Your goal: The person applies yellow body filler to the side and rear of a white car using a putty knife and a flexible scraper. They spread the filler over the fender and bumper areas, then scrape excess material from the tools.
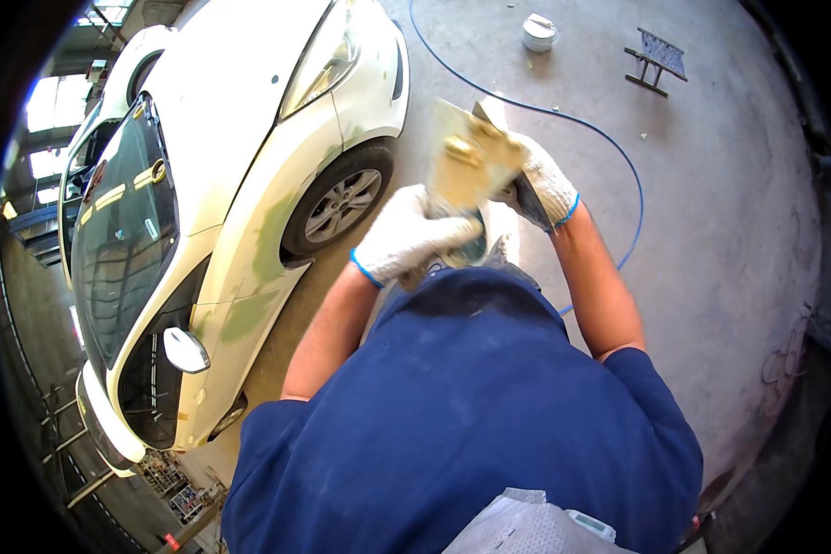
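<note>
My left hand [411, 235], in a white knit glove with a blue cuff, is closed on the lower part of a pale flat putty spreader [457, 185], whose broad face carries lumps of yellowish putty. My right hand [547, 183], gloved the same way, grips a grey scraper [531, 203] at the spreader's right side; their blades meet or overlap near the putty. The fingertips of my right hand are partly hidden behind the tools. Both hands are raised in front of my navy-shirted body.
A white car [240, 185] with greenish patches on its side fills the left, its wheel [340, 203] beside my left hand. A blue hose [589, 125] curves over the concrete floor [711, 231]. A white bucket [540, 35] and a small metal stand [656, 65] are at the upper right.
</note>
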A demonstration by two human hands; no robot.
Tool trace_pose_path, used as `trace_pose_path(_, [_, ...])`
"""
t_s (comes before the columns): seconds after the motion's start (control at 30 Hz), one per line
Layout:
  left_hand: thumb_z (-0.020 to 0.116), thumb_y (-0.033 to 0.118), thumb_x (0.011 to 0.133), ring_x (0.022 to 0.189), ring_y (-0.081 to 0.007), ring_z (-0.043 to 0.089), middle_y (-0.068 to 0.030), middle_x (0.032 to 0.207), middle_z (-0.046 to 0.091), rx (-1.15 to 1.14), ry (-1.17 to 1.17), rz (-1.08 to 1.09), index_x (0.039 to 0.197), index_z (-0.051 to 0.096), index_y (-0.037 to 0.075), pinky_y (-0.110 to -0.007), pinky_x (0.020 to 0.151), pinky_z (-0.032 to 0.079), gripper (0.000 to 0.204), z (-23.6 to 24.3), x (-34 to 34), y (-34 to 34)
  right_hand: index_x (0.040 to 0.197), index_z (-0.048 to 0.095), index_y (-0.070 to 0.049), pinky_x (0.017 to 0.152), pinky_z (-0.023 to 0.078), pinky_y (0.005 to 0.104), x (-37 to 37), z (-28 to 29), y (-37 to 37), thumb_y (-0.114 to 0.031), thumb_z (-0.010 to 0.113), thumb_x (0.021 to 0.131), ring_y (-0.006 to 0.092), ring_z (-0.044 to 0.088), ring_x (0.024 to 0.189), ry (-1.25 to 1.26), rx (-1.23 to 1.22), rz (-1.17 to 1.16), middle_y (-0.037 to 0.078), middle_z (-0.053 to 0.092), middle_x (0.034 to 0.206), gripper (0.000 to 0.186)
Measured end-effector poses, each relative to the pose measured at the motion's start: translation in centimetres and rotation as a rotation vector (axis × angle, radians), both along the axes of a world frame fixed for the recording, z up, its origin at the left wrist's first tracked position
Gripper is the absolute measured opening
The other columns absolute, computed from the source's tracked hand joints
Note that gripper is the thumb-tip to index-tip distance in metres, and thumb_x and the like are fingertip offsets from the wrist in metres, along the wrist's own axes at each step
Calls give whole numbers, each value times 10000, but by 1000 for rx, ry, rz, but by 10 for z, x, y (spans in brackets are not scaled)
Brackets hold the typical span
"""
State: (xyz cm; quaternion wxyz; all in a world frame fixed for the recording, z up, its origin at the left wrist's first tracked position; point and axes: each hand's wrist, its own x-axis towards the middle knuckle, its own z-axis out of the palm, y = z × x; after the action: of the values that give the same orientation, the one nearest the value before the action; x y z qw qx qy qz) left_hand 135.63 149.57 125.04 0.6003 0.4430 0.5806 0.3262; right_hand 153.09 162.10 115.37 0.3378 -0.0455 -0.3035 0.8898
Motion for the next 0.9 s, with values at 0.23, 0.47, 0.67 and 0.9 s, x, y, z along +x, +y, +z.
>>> trace_pose_path(0.23, [773,249,804,627,-94,629,-46,744,700,80,74,-255,960,731,10,-272,566,509,289,-7,6,-3,1437,461,33,490,338,176,-8,26,-6,-394,564,1021,51,457,602,-201,10,-222,-28,479,705,605])
trace_pose_path(0.47, [753,230,860,471,-67,531,-61,729,673,-23,-77,-142,947,708,23,-228,377,367,229,9,18,8,1455,435,-29,576,455,246,-20,-11,10,-377,558,1015,102,469,646,-174,-267,-258,-15,493,746,574])
trace_pose_path(0.67, [716,228,858,407,-73,536,-73,710,695,28,7,9,924,708,-10,-242,337,394,246,16,-1,23,1238,587,-38,545,445,238,-9,-19,16,-312,591,1013,98,520,618,-376,403,-340,18,562,737,354])
trace_pose_path(0.9, [767,112,821,812,-94,650,-63,883,729,-191,-145,-243,1021,715,-17,-256,739,526,243,-13,23,9,1443,431,63,693,506,268,-11,-19,29,-257,543,1022,134,583,770,167,-87,-28,1,594,870,541])
